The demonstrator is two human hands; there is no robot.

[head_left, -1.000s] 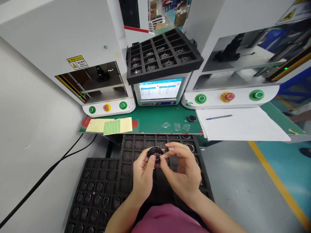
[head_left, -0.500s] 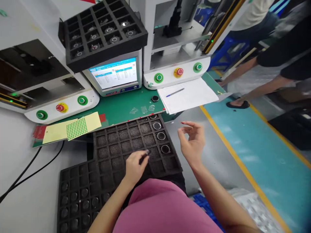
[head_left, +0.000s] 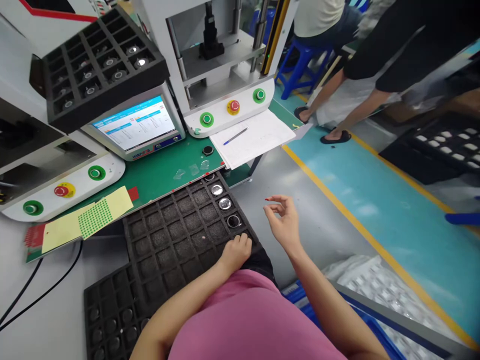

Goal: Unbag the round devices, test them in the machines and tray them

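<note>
My left hand [head_left: 237, 251] is over the right column of a black foam tray [head_left: 189, 223], fingers bent down into a cell near its front corner. Whatever those fingers grip is hidden beneath them. Just beyond them lies a dark round watch case [head_left: 233, 221] in its cell, and two shinier watch cases, one of them here [head_left: 225, 203], sit farther up the same column. My right hand [head_left: 284, 222] hangs in the air right of the tray, fingers curved and apart from the thumb, holding nothing.
A second foam tray [head_left: 119, 283] with dark round parts lies lower left. On the green bench [head_left: 150, 174] are another round watch case [head_left: 207, 150], clear film pieces, a sticker sheet [head_left: 95, 218] and papers with a pen [head_left: 235, 136]. Other people are at the upper right.
My left hand has moved right and toward me, from mid-tray to the right column; the dark piece at its fingertips is now out of sight. My right hand keeps its curved pose.
</note>
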